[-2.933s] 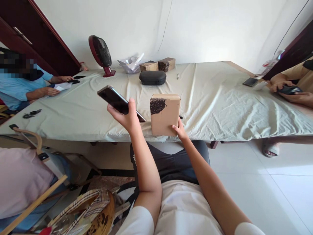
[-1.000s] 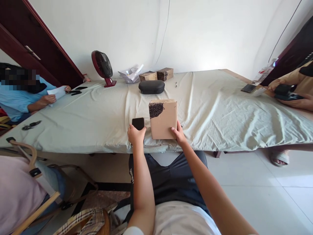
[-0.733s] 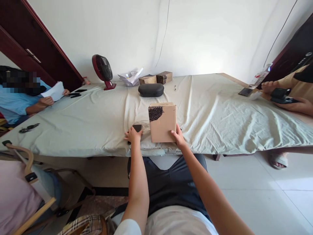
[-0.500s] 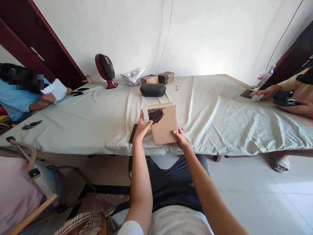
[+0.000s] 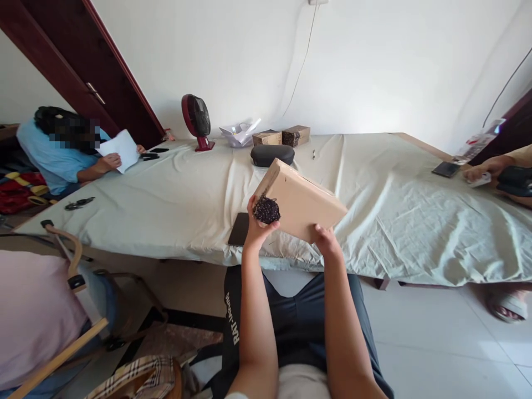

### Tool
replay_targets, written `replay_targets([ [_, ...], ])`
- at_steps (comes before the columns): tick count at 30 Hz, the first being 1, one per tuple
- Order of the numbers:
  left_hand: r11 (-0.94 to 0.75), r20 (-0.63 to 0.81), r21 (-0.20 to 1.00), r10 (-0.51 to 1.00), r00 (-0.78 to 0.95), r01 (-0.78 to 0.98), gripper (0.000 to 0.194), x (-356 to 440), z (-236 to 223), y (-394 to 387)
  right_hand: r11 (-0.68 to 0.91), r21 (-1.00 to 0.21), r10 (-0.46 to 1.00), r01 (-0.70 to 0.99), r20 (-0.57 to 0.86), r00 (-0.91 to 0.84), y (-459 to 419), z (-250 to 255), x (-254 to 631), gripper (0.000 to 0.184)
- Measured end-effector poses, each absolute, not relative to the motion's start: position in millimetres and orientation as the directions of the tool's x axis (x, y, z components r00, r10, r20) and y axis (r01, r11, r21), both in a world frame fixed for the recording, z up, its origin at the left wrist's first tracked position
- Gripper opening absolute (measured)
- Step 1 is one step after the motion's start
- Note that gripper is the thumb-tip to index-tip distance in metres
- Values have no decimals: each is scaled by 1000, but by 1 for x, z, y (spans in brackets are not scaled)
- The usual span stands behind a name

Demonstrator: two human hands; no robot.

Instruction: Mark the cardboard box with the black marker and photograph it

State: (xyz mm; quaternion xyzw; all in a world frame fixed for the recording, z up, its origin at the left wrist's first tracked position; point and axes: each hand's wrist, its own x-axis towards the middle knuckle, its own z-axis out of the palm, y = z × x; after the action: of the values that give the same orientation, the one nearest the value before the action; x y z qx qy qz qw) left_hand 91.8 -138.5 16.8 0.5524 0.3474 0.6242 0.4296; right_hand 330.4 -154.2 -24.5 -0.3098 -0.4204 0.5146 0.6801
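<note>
A brown cardboard box [image 5: 303, 202] with a black scribbled patch at one corner is held tilted above the table's near edge. My left hand [image 5: 258, 230] is closed on its scribbled left corner, thumb on the front face. At its lower right edge, my right hand [image 5: 327, 241] grips the same box. A dark smartphone [image 5: 238, 229] lies on the cloth just left of my left hand, partly covered by it. Behind the box sits a black zip case [image 5: 272, 155].
Along the wall stand a red fan [image 5: 199, 123], a clear plastic bag [image 5: 240, 134] and two small cartons [image 5: 296, 135]. A person at left holds white paper [image 5: 120, 151]. Another person's hand [image 5: 486, 169] rests at right. A chair [image 5: 75, 260] stands lower left.
My left hand has set the smartphone down on the cloth, let go, and taken hold of the box. The box has turned from upright to tilted, now in both hands.
</note>
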Motion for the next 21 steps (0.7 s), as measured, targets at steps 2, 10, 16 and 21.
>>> replay_targets([
  [2,-373,373,928,927,21,-27,129,80,13,-151,295,-884,954,-363,250,167,-162,-22,340,76],
  [10,-315,314,947,949,32,65,60,59,15,-165,379,-925,924,-40,375,74,-182,4,368,108],
  [16,-339,339,940,941,1,30,64,68,18,-165,408,-913,912,-13,407,58,-183,11,363,108],
  [21,-332,332,943,943,-7,8,103,69,27,-172,406,-914,913,-16,405,45,-182,13,362,115],
])
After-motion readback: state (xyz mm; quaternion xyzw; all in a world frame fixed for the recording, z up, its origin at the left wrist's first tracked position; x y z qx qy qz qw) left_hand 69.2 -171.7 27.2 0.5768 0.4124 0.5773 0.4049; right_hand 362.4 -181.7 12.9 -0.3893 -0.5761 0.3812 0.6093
